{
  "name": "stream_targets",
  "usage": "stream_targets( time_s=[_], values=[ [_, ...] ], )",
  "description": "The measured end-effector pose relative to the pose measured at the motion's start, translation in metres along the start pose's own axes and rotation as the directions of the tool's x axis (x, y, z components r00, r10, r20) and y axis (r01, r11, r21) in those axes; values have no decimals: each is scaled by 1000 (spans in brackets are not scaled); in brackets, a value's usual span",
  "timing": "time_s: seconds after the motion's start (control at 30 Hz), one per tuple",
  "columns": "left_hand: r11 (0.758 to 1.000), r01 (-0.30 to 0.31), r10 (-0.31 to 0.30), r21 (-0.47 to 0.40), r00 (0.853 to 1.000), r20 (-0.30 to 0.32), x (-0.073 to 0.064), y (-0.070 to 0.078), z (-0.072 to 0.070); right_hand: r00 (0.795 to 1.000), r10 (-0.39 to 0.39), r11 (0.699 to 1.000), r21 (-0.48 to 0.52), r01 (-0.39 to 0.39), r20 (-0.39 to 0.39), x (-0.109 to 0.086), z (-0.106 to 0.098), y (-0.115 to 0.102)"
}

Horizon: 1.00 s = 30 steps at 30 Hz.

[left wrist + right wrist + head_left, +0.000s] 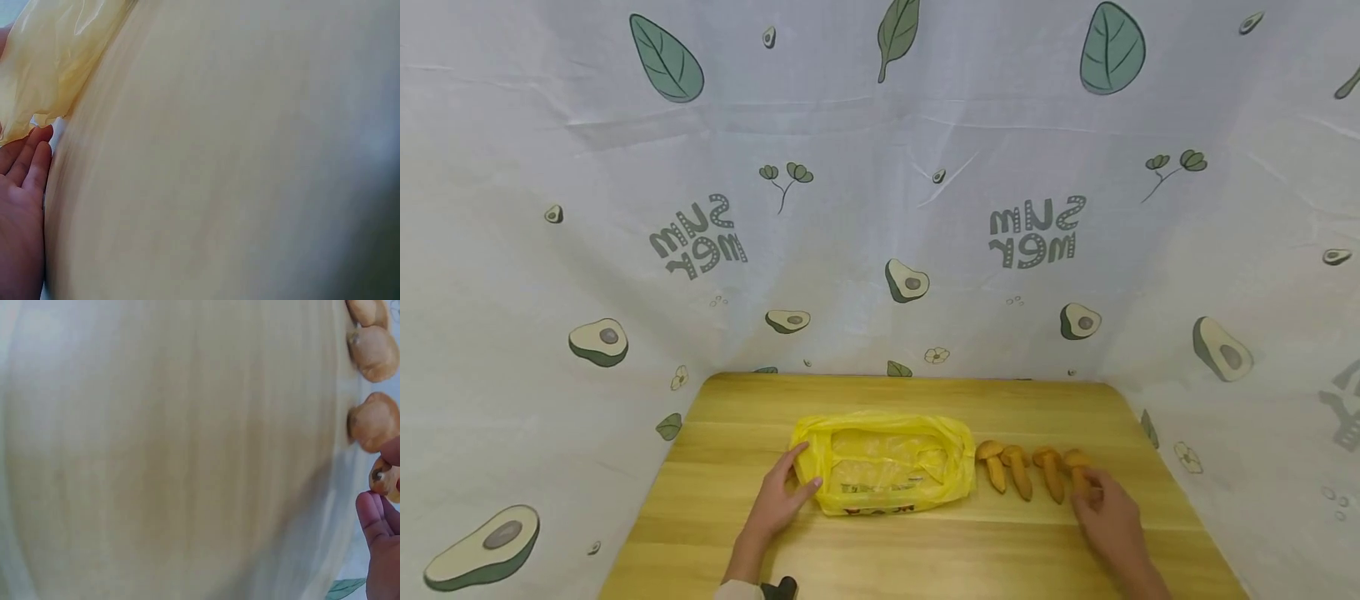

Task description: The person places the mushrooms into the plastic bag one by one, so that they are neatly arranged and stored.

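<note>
A yellow plastic bag (955, 483) lies on the table with its wide mouth facing up. My left hand (778, 496) rests at its left end, thumb and index finger spread on the plastic. In the left wrist view, straight fingers (36, 165) touch the edge of the bag (59, 56); the thumb is mostly out of frame. To the right of the bag, my right hand (1108, 510) pinches the stem of the rightmost brown mushroom (1077, 460). The right wrist view shows that mushroom (379, 477) between thumb and fingertips. Its lower stem is partly hidden by the fingers in the head view.
Three more mushrooms stand in a row between bag and right hand: one beside the bag (995, 468), a middle one (1019, 473) and one (1051, 475) near the held mushroom. The wooden table (925, 554) meets a printed cloth (850, 250) at its back and sides.
</note>
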<state>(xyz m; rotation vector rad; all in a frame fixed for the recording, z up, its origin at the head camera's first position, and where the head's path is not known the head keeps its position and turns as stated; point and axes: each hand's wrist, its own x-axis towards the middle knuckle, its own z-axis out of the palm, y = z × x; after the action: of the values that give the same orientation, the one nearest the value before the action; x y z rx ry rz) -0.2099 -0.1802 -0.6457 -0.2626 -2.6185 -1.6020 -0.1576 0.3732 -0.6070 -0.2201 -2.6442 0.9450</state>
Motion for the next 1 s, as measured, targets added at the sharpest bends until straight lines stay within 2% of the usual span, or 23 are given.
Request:
stream_targets(
  time_s=[0.17, 0.37, 0.53, 0.67, 0.77, 1.0],
  values=[
    [1000, -9, 9, -6, 1000, -12, 1, -1, 0, 1000, 5, 1000, 28, -5, -9, 3, 1, -11],
    [998, -56, 56, -7, 998, -36, 1, -3, 2, 1000, -18, 998, 55, 19, -15, 9, 5, -26],
    [1000, -24, 24, -14, 999, -30, 1, -1, 2, 998, -57, 996, 62, 58, -25, 15, 9, -39],
    [1000, -6, 6, -17, 1000, -18, 1, 2, 2, 991, -122, 986, 106, 127, -57, 20, 15, -50],
    [1000, -2, 2, -6, 1000, -16, 1, 3, 2, 988, -143, 979, 141, 150, -52, 22, 20, -59],
    [1000, 1, -2, -8, 1000, -17, 1, 1, 4, 995, -98, 983, 159, 94, 17, 24, 29, -83]
  ],
)
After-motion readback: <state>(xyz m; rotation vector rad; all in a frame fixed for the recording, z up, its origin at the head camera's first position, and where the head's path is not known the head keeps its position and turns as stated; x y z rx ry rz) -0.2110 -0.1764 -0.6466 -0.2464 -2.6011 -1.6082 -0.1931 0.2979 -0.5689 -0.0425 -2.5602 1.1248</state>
